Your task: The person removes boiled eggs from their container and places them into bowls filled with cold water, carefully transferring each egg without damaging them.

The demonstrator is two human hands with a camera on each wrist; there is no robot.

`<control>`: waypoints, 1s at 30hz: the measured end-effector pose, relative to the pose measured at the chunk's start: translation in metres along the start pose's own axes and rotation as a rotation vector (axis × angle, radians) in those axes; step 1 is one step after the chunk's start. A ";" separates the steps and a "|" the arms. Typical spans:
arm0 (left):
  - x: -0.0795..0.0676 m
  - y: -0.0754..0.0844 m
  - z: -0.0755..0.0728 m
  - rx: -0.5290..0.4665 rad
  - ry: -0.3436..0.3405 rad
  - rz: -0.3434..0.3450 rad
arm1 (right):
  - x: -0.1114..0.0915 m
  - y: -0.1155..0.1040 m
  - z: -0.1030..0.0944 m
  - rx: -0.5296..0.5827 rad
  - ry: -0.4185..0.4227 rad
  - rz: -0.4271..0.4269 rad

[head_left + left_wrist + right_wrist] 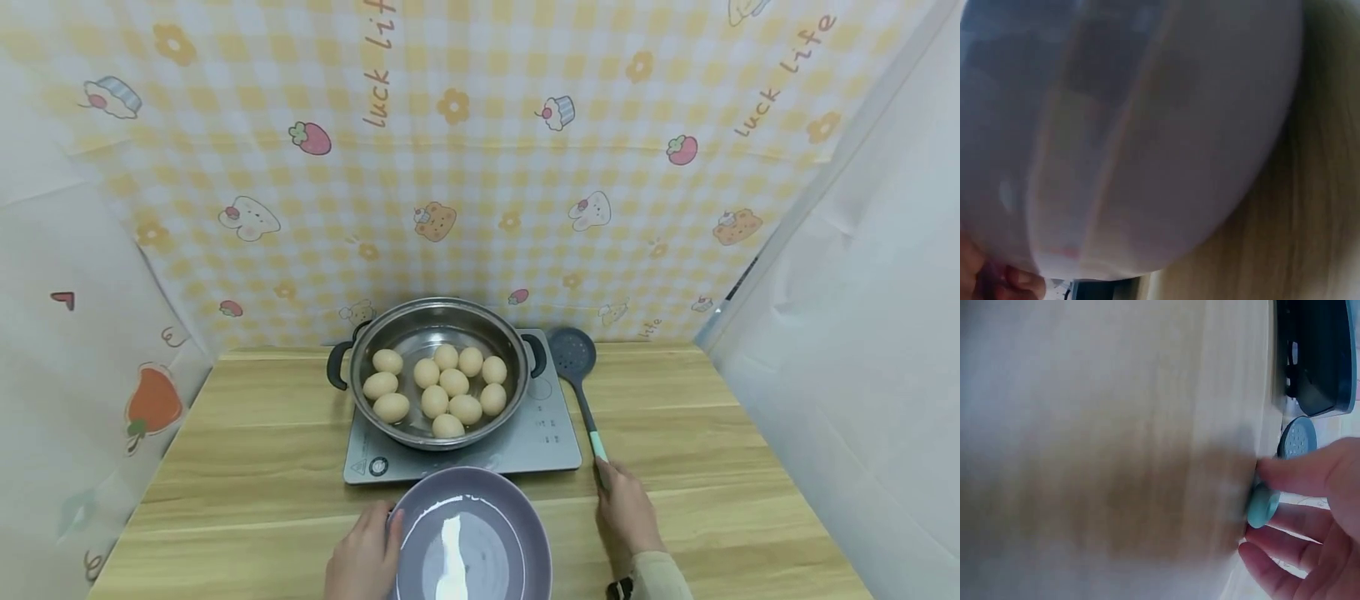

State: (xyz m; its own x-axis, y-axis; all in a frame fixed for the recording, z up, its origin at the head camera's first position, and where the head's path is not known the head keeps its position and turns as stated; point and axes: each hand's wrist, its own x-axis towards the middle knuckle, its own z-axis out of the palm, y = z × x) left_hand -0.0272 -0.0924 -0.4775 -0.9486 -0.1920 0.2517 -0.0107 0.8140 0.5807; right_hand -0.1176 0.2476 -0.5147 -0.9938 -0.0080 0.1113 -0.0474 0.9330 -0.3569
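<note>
My left hand grips the left rim of a round grey-purple plate, thumb over the edge. In the left wrist view, the plate's underside fills most of the picture and only some fingertips show. On the right, my right hand holds the handle of a dark perforated skimmer with a mint-green band. The skimmer's head lies flat on the table beside the cooker. Seen from the right wrist, the thumb and fingers close round the handle's green end.
Behind the plate, a steel pot with black handles stands on a grey induction cooker. Several light-brown eggs lie in it. The wood-grain table meets a patterned cloth at the back.
</note>
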 end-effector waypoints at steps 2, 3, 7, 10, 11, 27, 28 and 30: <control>-0.001 0.002 0.000 0.011 0.018 -0.001 | 0.001 -0.002 0.000 0.033 -0.001 0.011; -0.001 0.002 0.001 0.014 0.027 0.002 | 0.002 -0.003 0.000 0.056 -0.009 0.023; -0.001 0.004 0.002 0.019 0.031 -0.003 | 0.004 -0.010 -0.003 0.198 -0.075 0.088; -0.001 0.005 0.005 0.007 0.026 -0.051 | 0.006 -0.017 -0.006 0.349 -0.120 0.167; 0.000 0.004 0.006 0.003 0.032 -0.066 | 0.007 -0.019 -0.007 0.405 -0.133 0.200; -0.003 0.004 0.013 0.006 0.096 -0.112 | -0.015 -0.012 -0.042 0.435 0.066 0.359; -0.003 0.003 0.013 0.007 0.104 -0.105 | -0.017 -0.011 -0.046 0.409 0.089 0.356; -0.002 0.002 0.014 0.014 0.135 -0.082 | -0.021 -0.011 -0.054 0.364 0.128 0.350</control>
State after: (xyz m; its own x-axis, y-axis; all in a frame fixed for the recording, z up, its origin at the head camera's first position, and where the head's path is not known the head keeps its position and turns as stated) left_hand -0.0294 -0.0828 -0.4874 -0.8932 -0.3295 0.3059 -0.0920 0.8000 0.5929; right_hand -0.0909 0.2573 -0.4630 -0.9374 0.3469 0.0317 0.2306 0.6863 -0.6898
